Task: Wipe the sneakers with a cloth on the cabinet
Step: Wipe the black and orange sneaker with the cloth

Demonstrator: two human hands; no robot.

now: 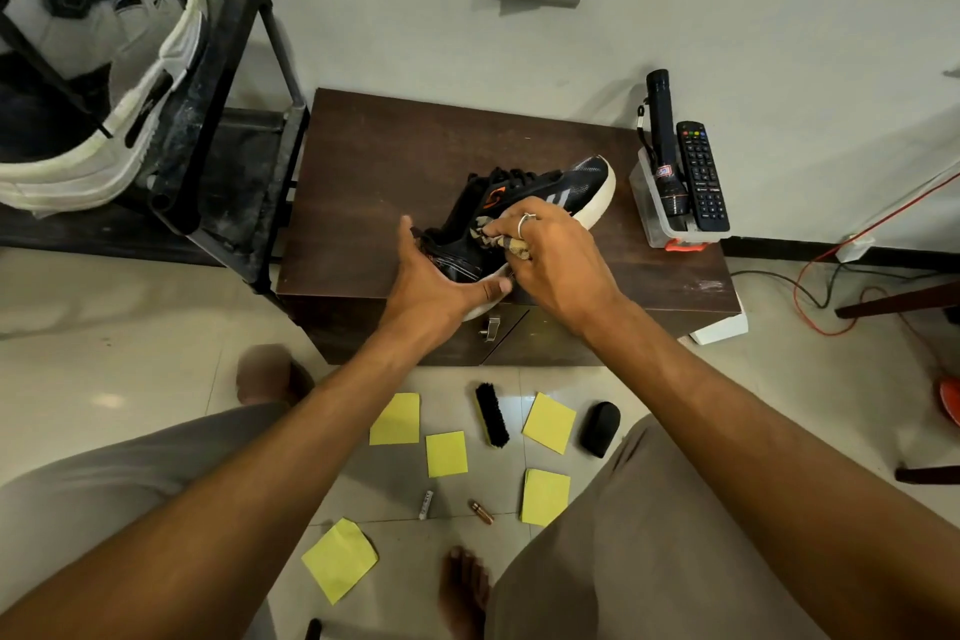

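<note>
A black sneaker point(558, 190) with a white sole and orange marks lies on the dark wooden cabinet point(374, 156), toe pointing to the far right. My left hand point(436, 281) holds its heel end, thumb under the sole and fingers up along the back. My right hand point(550, 260) grips a bunched patterned cloth point(498, 239) and presses it against the sneaker's side. A ring shows on one right finger. Most of the cloth is hidden inside my fist.
A torch point(665, 146) and a TV remote point(701, 177) stand in a clear box at the cabinet's right end. A black shelf rack point(228, 120) stands to the left. On the floor lie a shoe brush point(491, 413), several yellow notes point(397, 418) and a black sponge point(600, 429).
</note>
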